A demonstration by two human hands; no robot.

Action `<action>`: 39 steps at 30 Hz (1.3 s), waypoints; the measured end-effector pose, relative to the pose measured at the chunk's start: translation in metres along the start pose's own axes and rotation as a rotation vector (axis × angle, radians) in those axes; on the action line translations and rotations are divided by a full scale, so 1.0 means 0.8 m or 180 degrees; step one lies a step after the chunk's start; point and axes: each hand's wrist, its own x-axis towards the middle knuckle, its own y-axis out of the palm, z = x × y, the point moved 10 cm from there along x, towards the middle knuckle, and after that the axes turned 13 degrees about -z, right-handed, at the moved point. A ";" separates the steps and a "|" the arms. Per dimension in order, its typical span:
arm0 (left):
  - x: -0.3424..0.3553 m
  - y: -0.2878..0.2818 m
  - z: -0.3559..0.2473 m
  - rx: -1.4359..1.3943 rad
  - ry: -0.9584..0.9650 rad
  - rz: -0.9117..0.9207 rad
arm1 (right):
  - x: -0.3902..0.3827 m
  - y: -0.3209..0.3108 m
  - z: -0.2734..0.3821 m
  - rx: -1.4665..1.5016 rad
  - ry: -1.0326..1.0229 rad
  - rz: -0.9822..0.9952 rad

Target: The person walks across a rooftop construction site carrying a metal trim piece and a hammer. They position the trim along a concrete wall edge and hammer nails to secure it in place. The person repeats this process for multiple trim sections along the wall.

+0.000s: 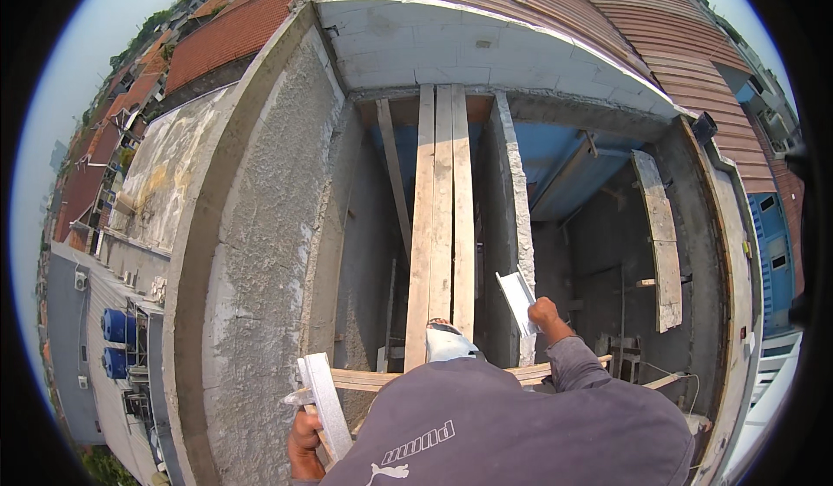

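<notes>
Low on the left, my left hand [304, 441] is closed beside a long, flat grey-white piece [326, 403]. A pale, blunt handle-like end [299, 397] juts out above the fingers; the grip is partly hidden. Right of the middle, my right hand [547, 315] has its fingers wrapped round the lower end of a white channel-shaped piece [516, 302] with raised edges. That piece is tilted in front of the rough top of a narrow wall [512, 169]. My dark grey sleeve and shirt fill the lower middle.
Long wooden planks [442, 200] span the gap toward a white block wall [451, 48]. Deep openings drop on both sides. A rough plastered wall [260, 191] rises at left. A short board [659, 234] sits at right, and a crosswise timber [364, 379] lies near me.
</notes>
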 end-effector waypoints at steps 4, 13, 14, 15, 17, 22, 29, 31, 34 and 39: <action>0.063 0.076 -0.071 0.0110 0.0000 0.0218 | 0.068 -0.082 0.091 0.0483 -0.0260 -0.0208; 0.240 0.165 -0.137 0.0516 -0.0252 -0.0063 | 0.120 -0.058 0.040 0.1274 0.0806 0.0080; 0.263 0.178 -0.145 0.0517 -0.0293 -0.0081 | 0.126 -0.054 0.039 0.1399 0.0863 0.0111; 0.287 0.189 -0.153 0.0560 -0.0357 -0.0146 | 0.133 -0.048 0.039 0.1487 0.0975 0.0209; 0.331 0.231 -0.183 0.0649 -0.0305 0.0067 | 0.166 -0.042 0.051 0.1562 0.1152 0.0322; 0.461 0.342 -0.276 0.0818 -0.0114 0.0322 | 0.289 -0.020 0.086 0.1312 0.1554 0.0190; 0.639 0.531 -0.421 0.1202 0.0214 0.0752 | 0.462 -0.083 0.166 0.0493 0.0318 0.0430; 0.670 0.580 -0.459 0.1578 0.0369 0.0892 | 0.487 -0.118 0.160 0.1426 0.1461 0.0283; 0.714 0.645 -0.505 0.2082 0.0420 0.0978 | 0.526 -0.129 0.193 0.2068 0.2037 0.0170; 0.795 0.747 -0.557 0.2211 0.0510 0.1181 | 0.656 -0.121 0.283 0.0122 -0.0676 0.0159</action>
